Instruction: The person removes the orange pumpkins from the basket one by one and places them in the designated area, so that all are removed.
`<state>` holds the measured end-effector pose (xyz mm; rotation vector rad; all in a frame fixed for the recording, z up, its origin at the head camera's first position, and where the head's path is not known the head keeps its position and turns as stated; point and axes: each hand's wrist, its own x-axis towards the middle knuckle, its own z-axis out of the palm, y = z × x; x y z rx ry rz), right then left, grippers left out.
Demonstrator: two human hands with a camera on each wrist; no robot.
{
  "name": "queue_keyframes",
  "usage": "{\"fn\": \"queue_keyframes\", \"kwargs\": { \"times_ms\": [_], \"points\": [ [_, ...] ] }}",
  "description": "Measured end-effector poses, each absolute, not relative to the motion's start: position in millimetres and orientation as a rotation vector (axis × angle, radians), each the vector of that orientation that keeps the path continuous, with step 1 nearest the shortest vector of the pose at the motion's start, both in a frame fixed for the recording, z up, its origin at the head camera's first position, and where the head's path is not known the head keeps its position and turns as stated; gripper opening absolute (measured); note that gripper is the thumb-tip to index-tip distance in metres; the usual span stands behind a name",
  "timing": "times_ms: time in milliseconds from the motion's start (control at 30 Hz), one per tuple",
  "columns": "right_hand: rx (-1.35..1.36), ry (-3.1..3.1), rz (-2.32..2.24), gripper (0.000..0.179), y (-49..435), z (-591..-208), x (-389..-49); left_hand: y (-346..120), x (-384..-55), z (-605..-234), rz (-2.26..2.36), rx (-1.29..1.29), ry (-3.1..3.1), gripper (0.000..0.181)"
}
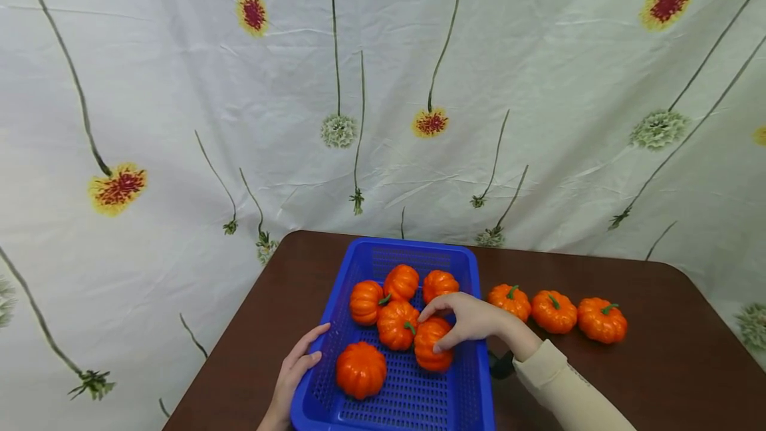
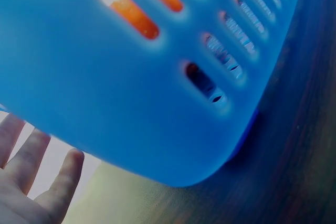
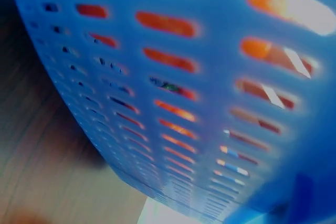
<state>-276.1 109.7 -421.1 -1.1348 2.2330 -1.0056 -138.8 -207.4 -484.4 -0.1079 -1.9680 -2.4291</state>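
Observation:
A blue plastic basket (image 1: 485,391) with slotted walls holds several small orange pumpkins, among them one at the front left (image 1: 361,370) and one in the middle (image 1: 397,326). My right hand (image 1: 469,316) reaches over the right rim and grips a pumpkin (image 1: 432,346) on the basket's right side, thumb on its near side and fingers on its far side. Along the left rim lies my left hand (image 1: 293,374), its fingertips touching the basket's edge. Those fingers (image 2: 65,177) also show, extended, in the left wrist view. The basket wall (image 3: 210,82) hides the right hand in the right wrist view.
Three more pumpkins with green stems stand in a row right of the basket, the middle one (image 1: 554,312) between its neighbours. Under everything is a dark brown table (image 1: 658,324). A white flower-print cloth (image 1: 383,171) hangs behind its far edge.

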Motion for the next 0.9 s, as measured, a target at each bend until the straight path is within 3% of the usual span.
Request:
{"fn": "queue_keyframes", "kwargs": {
  "times_ms": [900],
  "points": [
    [-1.216,2.417,-1.697,0.038,142.7,-402.2,-254.1,-208.4,-140.9,-482.6,-2.433,-0.144,-1.974,0.044]
  ]
}}
